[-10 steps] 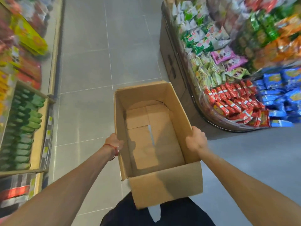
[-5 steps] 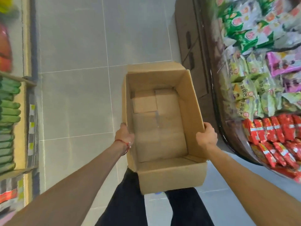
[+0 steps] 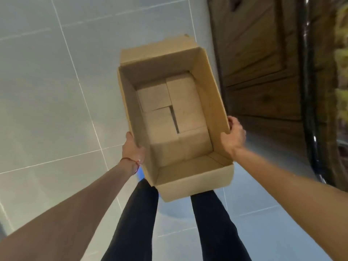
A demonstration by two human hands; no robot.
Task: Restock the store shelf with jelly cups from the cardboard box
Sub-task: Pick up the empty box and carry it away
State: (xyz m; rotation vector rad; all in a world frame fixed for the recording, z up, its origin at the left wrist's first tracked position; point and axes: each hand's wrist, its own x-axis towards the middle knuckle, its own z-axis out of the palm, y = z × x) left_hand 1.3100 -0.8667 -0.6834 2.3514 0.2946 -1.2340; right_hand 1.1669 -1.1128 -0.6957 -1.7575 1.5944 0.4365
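- The fingers of the left hand are hidden behind the left wall of the cardboard box; only the thumb and the back of the hand show.
- Most fingers of the right hand are out of sight behind the box's right wall.
- A blue thing under the box is mostly covered; it cannot be identified.
- The wooden display stand in the upper right is cut by the frame edges.
- The goods at the right edge are a yellow-green blur.
- Both legs are cut off at the bottom edge.
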